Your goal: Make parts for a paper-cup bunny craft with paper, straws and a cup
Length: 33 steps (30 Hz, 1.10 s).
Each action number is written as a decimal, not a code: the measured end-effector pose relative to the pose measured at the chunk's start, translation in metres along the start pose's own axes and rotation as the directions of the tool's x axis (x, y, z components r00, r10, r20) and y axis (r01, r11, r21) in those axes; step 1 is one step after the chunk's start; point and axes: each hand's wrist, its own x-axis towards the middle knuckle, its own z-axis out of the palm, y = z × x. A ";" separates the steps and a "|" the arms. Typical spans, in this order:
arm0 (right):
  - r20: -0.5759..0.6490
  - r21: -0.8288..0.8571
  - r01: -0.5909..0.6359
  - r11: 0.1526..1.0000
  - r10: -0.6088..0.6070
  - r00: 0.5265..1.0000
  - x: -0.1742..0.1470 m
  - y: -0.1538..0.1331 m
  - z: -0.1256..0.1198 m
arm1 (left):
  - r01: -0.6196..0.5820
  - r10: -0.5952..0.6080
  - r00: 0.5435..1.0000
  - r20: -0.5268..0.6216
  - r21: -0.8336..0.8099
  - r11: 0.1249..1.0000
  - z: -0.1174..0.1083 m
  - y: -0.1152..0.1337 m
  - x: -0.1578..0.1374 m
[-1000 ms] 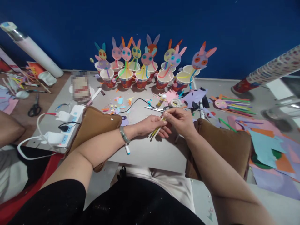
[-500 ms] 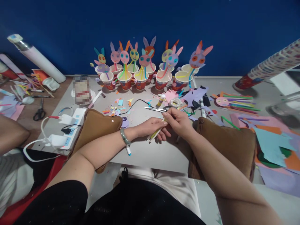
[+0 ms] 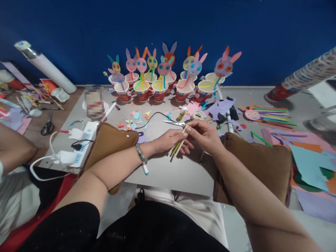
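Note:
My left hand [image 3: 172,140] is closed round a bundle of thin white and yellow pipe cleaners [image 3: 176,149], whose loose ends fan out below the palm. The fingers of my right hand [image 3: 201,134] pinch the upper end of the same bundle, touching the left thumb. Just behind the right hand lie scissors [image 3: 173,123], blades pointing left, their handles mostly hidden. Past them stands a glue stick [image 3: 182,112], beside a roll of clear tape [image 3: 198,115]. Under my left wrist a capped marker [image 3: 145,168] rests on the table.
Paper cups with rabbit heads [image 3: 141,91] line the blue wall. Brown cushions [image 3: 110,147] flank the table. A power strip [image 3: 86,143] sits left; stacked cups [image 3: 278,92], colored pipe cleaners [image 3: 275,117] and paper sheets [image 3: 307,164] lie right. A co-worker's arm [image 3: 15,143] shows at left.
The lower ends of the pipe cleaners are spread a little wider apart. Both hands stay together on the bundle, and the whole view has shifted slightly.

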 end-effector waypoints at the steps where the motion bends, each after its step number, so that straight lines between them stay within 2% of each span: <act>1: 0.002 -0.022 0.029 0.999 -0.029 1.000 0.001 0.001 -0.001 | 0.003 -0.003 1.000 -0.012 -0.006 1.000 0.001 0.001 0.000; 6: 0.026 -0.112 0.169 0.979 -0.167 0.986 0.003 0.003 -0.001 | -0.085 0.079 0.989 -0.128 -0.040 0.996 0.006 0.002 0.000; 8: 0.030 -0.136 0.172 0.976 -0.169 0.985 0.003 0.004 -0.001 | -0.121 0.114 0.983 -0.147 -0.041 0.992 0.006 0.002 0.001; 12: 0.007 -0.117 0.102 0.988 -0.102 0.995 0.002 0.006 -0.001 | -0.149 0.139 0.971 -0.193 -0.038 0.988 0.003 0.005 0.001; 16: 0.027 -0.116 0.163 0.980 -0.161 0.987 0.003 0.007 -0.003 | -0.124 0.104 0.960 -0.259 -0.063 0.990 0.001 0.007 -0.001; 23: 0.065 -0.146 0.248 0.958 -0.241 0.968 0.004 0.009 -0.004 | -0.135 0.122 0.955 -0.270 -0.030 0.990 -0.001 0.005 -0.003; 29: 0.095 -0.161 0.211 0.964 -0.197 0.976 0.003 0.010 -0.001 | -0.165 0.151 0.948 -0.281 -0.025 0.986 -0.002 0.007 0.000; 33: 0.119 -0.150 0.231 0.961 -0.214 0.970 0.004 0.011 -0.001 | -0.169 0.161 0.947 -0.280 -0.006 0.986 -0.002 0.008 0.000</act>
